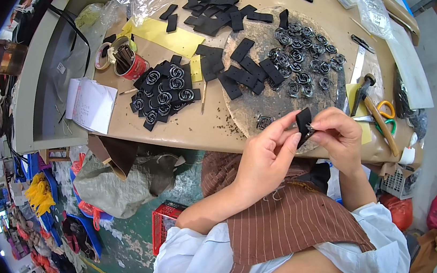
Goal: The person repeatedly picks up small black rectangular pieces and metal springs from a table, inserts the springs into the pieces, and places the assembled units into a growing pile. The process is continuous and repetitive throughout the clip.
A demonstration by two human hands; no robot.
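Left hand [270,155] angled inward, grip pinching black strip [304,118]; right hand [341,136] opposite, pinching shiny piece [309,127]

A workshop: a hammer [380,122] and scissors [391,108] lie on a worktable [189,135] strewn with black strips [244,78] and shiny spiral pieces [303,77] (dozens of them), and a red crate [159,225] stands on the worn green floor [134,248].

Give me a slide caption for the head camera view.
Both hands meet at a black strip, near shiny coiled pieces on a brown worktable.
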